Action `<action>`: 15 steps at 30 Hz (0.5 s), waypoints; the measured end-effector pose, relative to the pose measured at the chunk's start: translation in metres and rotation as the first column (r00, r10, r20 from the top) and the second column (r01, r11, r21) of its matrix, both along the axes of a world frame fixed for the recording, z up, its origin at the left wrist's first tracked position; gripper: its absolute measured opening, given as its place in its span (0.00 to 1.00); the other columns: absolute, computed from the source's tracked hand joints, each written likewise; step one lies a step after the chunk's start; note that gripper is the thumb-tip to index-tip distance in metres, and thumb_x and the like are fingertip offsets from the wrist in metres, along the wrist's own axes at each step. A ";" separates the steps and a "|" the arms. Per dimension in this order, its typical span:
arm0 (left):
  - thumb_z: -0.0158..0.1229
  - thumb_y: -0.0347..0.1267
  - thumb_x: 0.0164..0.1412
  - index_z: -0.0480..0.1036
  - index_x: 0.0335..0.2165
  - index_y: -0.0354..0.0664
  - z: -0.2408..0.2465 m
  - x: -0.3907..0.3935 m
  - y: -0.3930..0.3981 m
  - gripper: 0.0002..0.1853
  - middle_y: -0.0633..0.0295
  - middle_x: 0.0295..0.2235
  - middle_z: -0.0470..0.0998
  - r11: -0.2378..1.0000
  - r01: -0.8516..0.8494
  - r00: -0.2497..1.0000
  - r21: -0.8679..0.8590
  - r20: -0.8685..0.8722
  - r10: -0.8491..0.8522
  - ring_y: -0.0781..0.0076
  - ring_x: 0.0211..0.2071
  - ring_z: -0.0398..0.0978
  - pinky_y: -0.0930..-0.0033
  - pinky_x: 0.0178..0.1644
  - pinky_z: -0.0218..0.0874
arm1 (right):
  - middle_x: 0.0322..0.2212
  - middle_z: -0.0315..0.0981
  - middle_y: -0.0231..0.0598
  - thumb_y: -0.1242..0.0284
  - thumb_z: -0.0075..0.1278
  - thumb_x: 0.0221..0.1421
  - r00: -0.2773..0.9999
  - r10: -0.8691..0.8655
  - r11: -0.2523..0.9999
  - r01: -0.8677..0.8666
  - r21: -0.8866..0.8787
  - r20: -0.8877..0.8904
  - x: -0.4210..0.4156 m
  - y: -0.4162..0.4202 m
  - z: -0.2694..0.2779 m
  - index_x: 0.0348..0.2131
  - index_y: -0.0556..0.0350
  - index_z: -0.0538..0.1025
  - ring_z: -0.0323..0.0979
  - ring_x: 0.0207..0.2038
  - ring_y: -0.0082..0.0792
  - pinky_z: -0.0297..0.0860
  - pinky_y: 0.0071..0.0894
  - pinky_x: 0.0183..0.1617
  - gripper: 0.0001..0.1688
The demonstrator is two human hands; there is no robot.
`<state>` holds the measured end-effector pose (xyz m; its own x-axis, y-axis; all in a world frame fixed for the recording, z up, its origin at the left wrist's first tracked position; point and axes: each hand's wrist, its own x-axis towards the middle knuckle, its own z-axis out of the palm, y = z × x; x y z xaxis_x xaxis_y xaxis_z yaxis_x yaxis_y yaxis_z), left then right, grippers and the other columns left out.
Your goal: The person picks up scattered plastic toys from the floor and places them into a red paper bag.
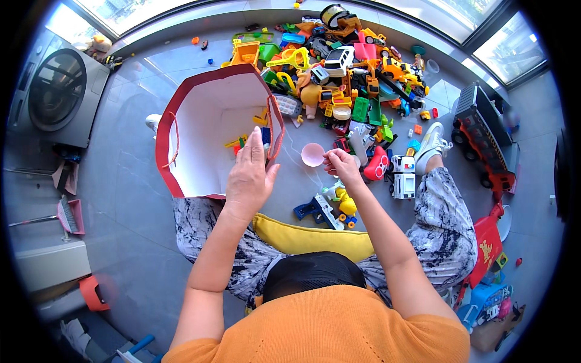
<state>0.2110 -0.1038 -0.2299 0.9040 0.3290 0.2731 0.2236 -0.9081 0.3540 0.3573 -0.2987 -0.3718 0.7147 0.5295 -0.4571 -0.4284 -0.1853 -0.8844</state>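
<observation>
My left hand (250,177) is held flat over the near right rim of a large paper bag (199,131), fingers extended and thumb apart, with nothing gripped. The bag has a white inside, a red edge and orange cord handles. A few small toys, among them a yellow piece (260,118) and a blue block (265,135), lie inside; my hand partly hides them. With thumb and fingertips, my right hand (341,167) pinches the side of a small round pink toy dish (312,154). A blue and white toy gun (319,212) and yellow toy ducks (347,204) lie below it.
A big heap of toys (338,97) spreads ahead. A red game controller (376,163) and white toy vehicles (403,177) sit right of my right hand. A yellow cushion (313,239) lies between my legs. Farther right stands a large toy truck (483,140); a washing machine (59,95) is left.
</observation>
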 end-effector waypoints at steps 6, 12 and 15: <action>0.55 0.33 0.55 0.55 0.57 0.38 0.008 -0.014 0.000 0.33 0.46 0.47 0.70 0.998 0.063 0.994 -0.013 -0.093 -0.064 0.50 0.46 0.70 0.58 0.48 0.63 | 0.25 0.73 0.28 0.67 0.46 0.59 0.968 -0.134 0.974 0.168 -0.154 0.211 0.013 -0.035 -0.037 0.33 0.55 0.75 0.70 0.24 0.18 0.67 0.18 0.29 0.11; 0.52 0.30 0.57 0.54 0.58 0.41 0.003 -0.020 -0.001 0.31 0.50 0.37 0.77 1.000 0.021 0.979 -0.002 -0.201 -0.021 0.53 0.32 0.77 0.58 0.36 0.69 | 0.32 0.71 0.39 0.74 0.52 0.51 0.561 0.018 0.849 0.429 -0.309 0.828 0.039 -0.069 -0.053 0.35 0.58 0.74 0.73 0.34 0.34 0.69 0.30 0.38 0.10; 0.52 0.29 0.57 0.55 0.57 0.41 0.002 -0.016 -0.005 0.30 0.51 0.36 0.77 0.999 0.021 0.979 0.032 -0.206 -0.014 0.55 0.31 0.77 0.59 0.35 0.69 | 0.41 0.67 0.44 0.70 0.58 0.45 0.523 0.098 0.806 0.457 -0.376 0.846 0.060 -0.063 -0.047 0.46 0.51 0.70 0.65 0.47 0.43 0.63 0.38 0.51 0.26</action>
<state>0.1954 -0.1085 -0.2282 0.9475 0.3062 0.0918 0.2721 -0.9232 0.2714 0.4173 -0.3614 -0.4183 0.9446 0.2305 0.2334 0.3274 -0.7075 -0.6263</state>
